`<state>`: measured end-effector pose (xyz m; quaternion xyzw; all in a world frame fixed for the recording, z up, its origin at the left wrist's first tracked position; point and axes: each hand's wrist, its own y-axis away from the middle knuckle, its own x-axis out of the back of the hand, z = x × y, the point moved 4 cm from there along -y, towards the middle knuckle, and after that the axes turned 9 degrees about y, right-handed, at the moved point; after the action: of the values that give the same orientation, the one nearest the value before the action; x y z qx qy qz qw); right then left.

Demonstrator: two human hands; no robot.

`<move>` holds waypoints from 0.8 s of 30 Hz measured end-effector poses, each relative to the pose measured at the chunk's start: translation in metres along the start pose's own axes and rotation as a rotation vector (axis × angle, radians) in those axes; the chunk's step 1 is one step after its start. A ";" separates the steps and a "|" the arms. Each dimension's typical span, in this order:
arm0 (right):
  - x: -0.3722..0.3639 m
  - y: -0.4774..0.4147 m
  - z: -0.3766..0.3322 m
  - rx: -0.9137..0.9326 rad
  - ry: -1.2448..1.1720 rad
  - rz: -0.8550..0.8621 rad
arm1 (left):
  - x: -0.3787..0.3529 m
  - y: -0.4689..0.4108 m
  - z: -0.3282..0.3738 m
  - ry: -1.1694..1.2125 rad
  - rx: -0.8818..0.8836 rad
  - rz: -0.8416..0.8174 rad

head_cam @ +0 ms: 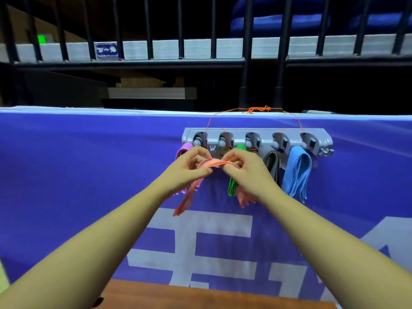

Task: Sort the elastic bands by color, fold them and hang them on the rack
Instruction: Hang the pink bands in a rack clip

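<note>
A grey rack (265,133) with several hooks hangs by an orange string on a purple banner. On it hang a purple band (184,150), a green band (233,186), a dark grey band (272,161) and a light blue band (297,172). My left hand (189,166) and my right hand (243,168) both pinch a folded salmon-pink band (214,163) just below the second hook. Its loose ends hang down under each hand. My hands hide most of the purple and green bands.
The purple banner (89,175) with large white characters covers a barrier in front of me. A brown wooden surface (200,295) lies at the bottom. Behind the barrier stands a black metal railing (245,63) with blue seats beyond.
</note>
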<state>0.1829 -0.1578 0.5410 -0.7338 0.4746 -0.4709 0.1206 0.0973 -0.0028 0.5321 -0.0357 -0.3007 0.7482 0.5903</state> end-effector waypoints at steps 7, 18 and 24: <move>-0.009 -0.034 -0.003 -0.074 -0.030 0.149 | 0.012 -0.022 -0.003 -0.132 -0.047 0.156; -0.039 -0.055 0.001 -0.057 0.333 0.236 | 0.001 -0.046 -0.016 -0.460 -0.085 0.439; -0.049 -0.045 0.013 -0.033 0.438 0.134 | 0.003 -0.042 -0.031 -0.380 -0.124 0.450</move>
<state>0.2148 -0.0984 0.5344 -0.5828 0.5447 -0.6021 0.0337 0.1449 0.0180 0.5285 0.0035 -0.4354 0.8338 0.3395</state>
